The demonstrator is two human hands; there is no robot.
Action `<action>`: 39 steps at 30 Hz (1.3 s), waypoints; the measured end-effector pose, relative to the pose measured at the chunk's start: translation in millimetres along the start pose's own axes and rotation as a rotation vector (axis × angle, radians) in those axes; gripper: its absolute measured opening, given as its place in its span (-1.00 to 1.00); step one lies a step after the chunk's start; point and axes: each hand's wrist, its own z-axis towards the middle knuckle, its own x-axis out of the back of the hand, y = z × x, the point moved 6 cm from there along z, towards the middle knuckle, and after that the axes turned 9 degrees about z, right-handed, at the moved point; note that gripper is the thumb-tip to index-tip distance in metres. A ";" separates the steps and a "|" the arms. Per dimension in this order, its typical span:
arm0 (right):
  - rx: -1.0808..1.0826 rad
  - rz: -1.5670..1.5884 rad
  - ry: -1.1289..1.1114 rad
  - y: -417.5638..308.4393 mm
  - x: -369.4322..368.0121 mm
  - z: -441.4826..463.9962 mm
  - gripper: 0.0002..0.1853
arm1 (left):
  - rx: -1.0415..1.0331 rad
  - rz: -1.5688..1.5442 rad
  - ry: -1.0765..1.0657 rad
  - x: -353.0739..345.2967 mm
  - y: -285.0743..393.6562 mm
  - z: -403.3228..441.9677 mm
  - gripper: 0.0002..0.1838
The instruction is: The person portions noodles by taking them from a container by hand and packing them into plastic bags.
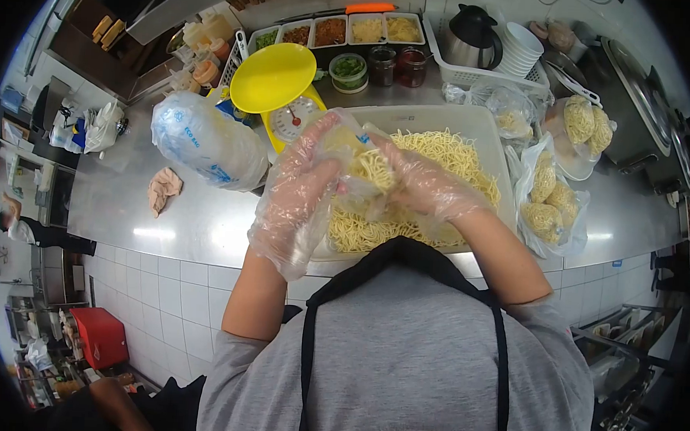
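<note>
My left hand (296,189), in a clear plastic glove, is closed on a clear plastic bag (349,141). My gloved right hand (432,185) grips a clump of noodles (375,170) at the bag's mouth; whether they are fully inside is hard to tell. Under both hands stands a white plastic tub (475,121) with loose yellow noodles (465,159) spread in it. Just beyond my left hand is a yellow kitchen scale (274,79) with a round dial.
Left of the tub lie a roll of plastic bags (204,142) and a crumpled cloth (164,190). Bagged noodles (552,203) sit to the right. Ingredient trays (331,31), jars (381,65) and a basket (477,76) with a jug and bowls line the back. Another person (28,230) stands far left.
</note>
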 end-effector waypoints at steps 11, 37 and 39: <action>0.369 -0.022 0.160 -79.7 64.0 -12.2 -0.45 | 0.159 0.235 -0.132 -9.6 -2.5 4.0 -0.26; 0.577 -0.157 0.245 -109.2 100.0 -24.0 -0.86 | -0.098 0.538 -0.224 -11.9 -12.7 7.6 -0.24; 0.586 -0.180 0.210 -124.3 95.7 -17.1 -0.87 | -0.004 0.465 -0.260 -13.8 -15.9 5.3 -0.26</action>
